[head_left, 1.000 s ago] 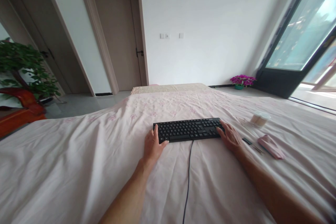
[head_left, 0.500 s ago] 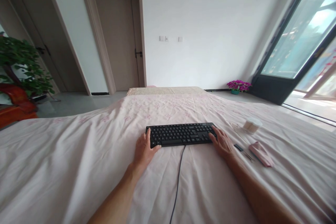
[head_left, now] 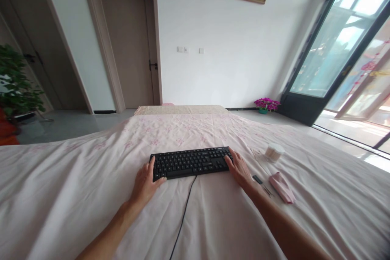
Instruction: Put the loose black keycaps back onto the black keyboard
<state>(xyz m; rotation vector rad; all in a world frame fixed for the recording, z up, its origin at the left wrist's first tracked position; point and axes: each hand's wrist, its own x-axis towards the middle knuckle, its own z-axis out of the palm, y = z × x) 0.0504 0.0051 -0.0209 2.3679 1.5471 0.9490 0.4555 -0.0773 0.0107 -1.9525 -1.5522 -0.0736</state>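
Observation:
A black computer keyboard lies flat on the pale pink cloth, its keys facing up. My left hand grips the left end, with the thumb along the front edge and the fingers around the side. At the opposite end, my right hand holds the right side, thumb on top by the number keys and fingers over the outer edge. From the keyboard's front edge a black cable runs toward me. Just right of my right wrist are a small dark flat piece, some thin sticks and a folded pink cloth.
Behind those small items stands a white tub of cotton swabs or similar sticks. The wrinkled pink bedspread covers the broad surface. Beyond it are a pot of magenta flowers, a closed door and a glass door.
My view has turned slightly right and tilted up, so everything sits further left and lower. Both hands keep their places on the keyboard, which has not visibly moved on the cloth.

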